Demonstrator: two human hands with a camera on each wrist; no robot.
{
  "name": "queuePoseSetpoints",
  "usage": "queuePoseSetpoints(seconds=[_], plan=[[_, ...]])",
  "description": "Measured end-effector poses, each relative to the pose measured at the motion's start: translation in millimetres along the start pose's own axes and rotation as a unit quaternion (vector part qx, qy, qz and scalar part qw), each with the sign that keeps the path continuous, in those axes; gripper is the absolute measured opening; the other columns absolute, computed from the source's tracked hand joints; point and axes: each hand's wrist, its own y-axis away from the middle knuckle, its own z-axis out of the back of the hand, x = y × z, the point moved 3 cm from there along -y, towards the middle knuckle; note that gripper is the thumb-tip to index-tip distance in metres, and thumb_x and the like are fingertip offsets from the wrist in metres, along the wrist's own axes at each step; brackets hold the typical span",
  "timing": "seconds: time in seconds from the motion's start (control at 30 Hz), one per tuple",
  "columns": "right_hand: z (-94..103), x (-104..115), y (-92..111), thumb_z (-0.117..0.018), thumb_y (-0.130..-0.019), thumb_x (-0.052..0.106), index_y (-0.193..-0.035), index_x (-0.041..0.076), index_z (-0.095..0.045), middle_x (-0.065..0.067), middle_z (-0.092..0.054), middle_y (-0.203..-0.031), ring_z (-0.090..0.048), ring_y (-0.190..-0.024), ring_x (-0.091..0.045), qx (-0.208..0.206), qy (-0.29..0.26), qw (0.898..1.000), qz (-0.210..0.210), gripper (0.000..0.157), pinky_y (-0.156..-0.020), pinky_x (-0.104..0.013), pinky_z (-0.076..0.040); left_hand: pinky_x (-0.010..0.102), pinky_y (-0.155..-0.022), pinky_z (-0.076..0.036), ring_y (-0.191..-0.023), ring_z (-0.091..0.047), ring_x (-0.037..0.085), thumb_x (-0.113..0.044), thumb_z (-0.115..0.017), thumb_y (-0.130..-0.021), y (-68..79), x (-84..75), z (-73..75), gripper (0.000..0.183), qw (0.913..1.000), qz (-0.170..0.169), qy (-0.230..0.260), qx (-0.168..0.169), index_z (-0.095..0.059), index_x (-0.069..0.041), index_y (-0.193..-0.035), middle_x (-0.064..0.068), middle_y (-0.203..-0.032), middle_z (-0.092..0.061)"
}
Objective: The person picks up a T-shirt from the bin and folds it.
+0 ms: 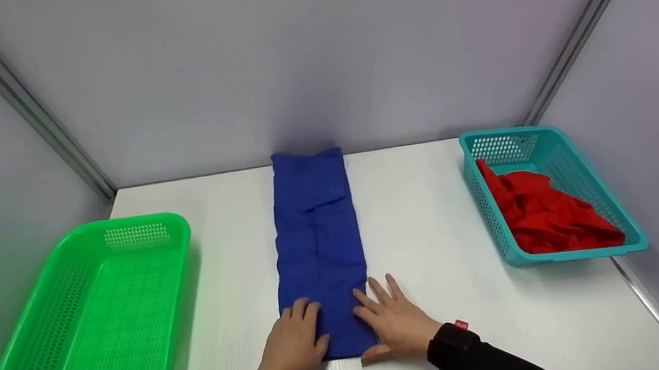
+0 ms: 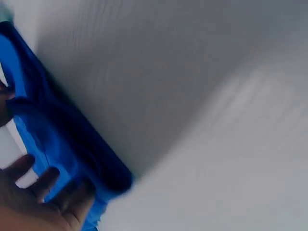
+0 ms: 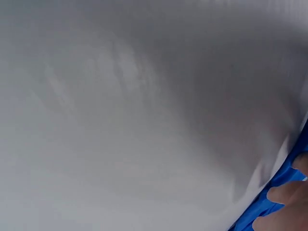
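A blue cloth (image 1: 319, 243), folded into a long narrow strip, lies lengthwise on the table, its far end near the back wall. My left hand (image 1: 294, 343) rests on its near left corner with the fingers lightly bent. On the near right edge lies my right hand (image 1: 400, 325), fingers spread, some touching the cloth and others over the white table. The left wrist view shows the layered near end of the blue cloth (image 2: 62, 130) beside the left fingers (image 2: 45, 180). Only a corner of the blue cloth (image 3: 260, 207) appears in the right wrist view, under the right fingertips (image 3: 279, 195).
A green basket (image 1: 184, 303) with nothing in it stands on the left. At the back right, a teal basket (image 1: 596, 177) holds a crumpled red cloth (image 1: 544, 215). Grey panels (image 1: 314, 61) enclose the white table (image 1: 231, 253) at the back and sides.
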Motion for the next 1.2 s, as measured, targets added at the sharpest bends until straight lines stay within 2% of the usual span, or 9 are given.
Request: queuePoseSetpoints(seconds=[0.23,0.4,0.53,0.63,0.77,0.87,0.97,1.1,1.2], plan=[[5.2,2.2,11.2,-0.074,-0.092,0.044,-0.132,0.010,-0.066,-0.016,-0.059,-0.147,-0.051,-0.141,-0.036,-0.044,0.033,0.997,0.051,0.053,-0.117,-0.060,-0.035,0.053,-0.108,-0.047,-0.134,-0.053,0.037,-0.023,-0.077,-0.087,24.8,17.1,7.9,0.057,0.9879,-0.114,0.052,0.091,-0.057,-0.007,-0.139,0.011,-0.142,-0.053],[7.3,0.2,18.8,-0.078,-0.087,0.029,-0.113,0.009,-0.070,-0.017,-0.069,-0.132,-0.063,-0.128,-0.034,-0.097,0.042,0.991,0.076,0.034,-0.111,-0.053,-0.044,0.054,-0.100,-0.049,-0.126,-0.054,0.039,-0.017,-0.074,-0.088,39.5,28.7,5.5,0.042,0.9860,-0.150,-0.062,0.039,-0.063,-0.012,-0.128,0.011,-0.136,-0.054],[10.6,-1.7,20.7,-0.078,-0.083,0.021,-0.097,0.011,-0.070,-0.009,-0.076,-0.110,-0.073,-0.107,-0.026,-0.158,0.028,0.982,0.097,0.019,-0.102,-0.050,-0.051,0.041,-0.079,-0.052,-0.097,-0.058,0.027,-0.017,-0.077,-0.090,42.4,30.8,4.0,0.031,0.9739,-0.190,-0.122,-0.017,-0.067,-0.014,-0.119,0.010,-0.123,-0.058],[15.5,0.5,19.3,-0.074,-0.081,0.013,-0.089,0.013,-0.068,0.001,-0.073,-0.083,-0.070,-0.074,-0.014,-0.217,0.021,0.970,0.107,0.010,-0.086,-0.042,-0.052,0.031,-0.068,-0.053,-0.083,-0.058,0.020,-0.006,-0.076,-0.090,42.7,31.1,3.4,0.023,0.9686,-0.216,-0.116,-0.038,-0.069,-0.010,-0.111,0.009,-0.114,-0.057],[23.0,4.8,17.9,-0.074,-0.078,0.006,-0.090,0.014,-0.070,0.008,-0.063,-0.061,-0.056,-0.050,-0.006,-0.270,0.005,0.958,0.098,0.015,-0.072,-0.035,-0.046,0.028,-0.067,-0.053,-0.082,-0.059,0.015,0.006,-0.073,-0.088,44.5,31.2,6.8,0.018,0.9753,-0.203,-0.071,-0.052,-0.069,-0.007,-0.100,0.006,-0.107,-0.056],[27.9,5.0,19.5,-0.077,-0.077,0.003,-0.098,0.013,-0.072,0.007,-0.063,-0.057,-0.056,-0.049,-0.006,-0.264,-0.017,0.962,0.074,0.023,-0.073,-0.035,-0.050,0.026,-0.070,-0.054,-0.084,-0.062,0.013,0.011,-0.072,-0.085,45.9,30.3,12.9,0.022,0.9784,-0.187,-0.020,-0.086,-0.068,-0.006,-0.099,0.002,-0.103,-0.059],[31.4,0.4,22.0,-0.073,-0.086,0.003,-0.107,0.009,-0.074,0.002,-0.071,-0.068,-0.063,-0.060,-0.012,-0.212,-0.099,0.972,0.033,0.021,-0.075,-0.035,-0.054,0.028,-0.072,-0.057,-0.086,-0.067,0.014,0.015,-0.072,-0.083,46.5,28.8,19.2,0.028,0.9771,-0.168,0.040,-0.124,-0.067,-0.006,-0.102,0.001,-0.101,-0.065],[33.9,-10.8,26.6,-0.071,-0.098,0.014,-0.121,0.007,-0.074,-0.006,-0.079,-0.104,-0.073,-0.090,-0.019,-0.136,-0.258,0.956,-0.014,0.024,-0.081,-0.039,-0.058,0.032,-0.078,-0.059,-0.093,-0.071,0.017,0.015,-0.072,-0.082,43.1,25.6,24.6,0.031,0.9701,-0.157,0.117,-0.144,-0.068,-0.006,-0.105,0.001,-0.103,-0.070],[36.5,-16.4,30.2,-0.076,-0.095,0.014,-0.127,0.008,-0.072,-0.006,-0.077,-0.114,-0.073,-0.098,-0.021,-0.127,-0.261,0.957,-0.004,0.033,-0.085,-0.040,-0.059,0.034,-0.084,-0.059,-0.099,-0.070,0.018,0.017,-0.072,-0.077,39.4,23.2,25.4,0.041,0.9670,-0.180,0.111,-0.142,-0.069,-0.005,-0.113,0.002,-0.109,-0.069]])
